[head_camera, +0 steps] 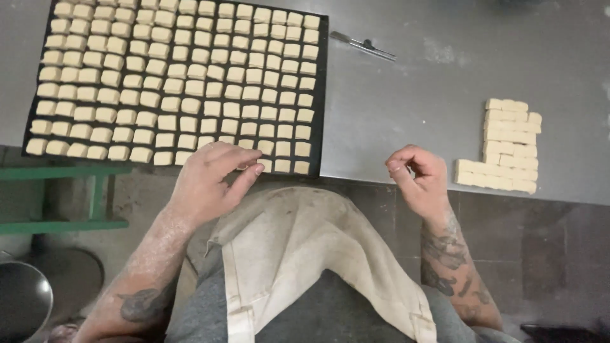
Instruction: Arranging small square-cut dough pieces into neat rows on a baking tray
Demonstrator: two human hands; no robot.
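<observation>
A black baking tray (pixel 323 95) lies on the grey steel table (pixel 413 108), filled with rows of several small pale dough pieces (pixel 178 70). My left hand (pixel 213 178) rests flat on the tray's near edge, fingers spread over the front row, holding nothing. My right hand (pixel 419 178) hovers at the table's near edge, fingers loosely curled and empty. A block of cut pale dough pieces (pixel 505 146) lies on the table just right of that hand.
A metal knife or scraper (pixel 363 44) lies on the table beyond the tray. A green wooden frame (pixel 57 197) stands below left. A round metal bowl (pixel 22 298) sits at the lower left. My beige apron (pixel 305 254) fills the bottom centre.
</observation>
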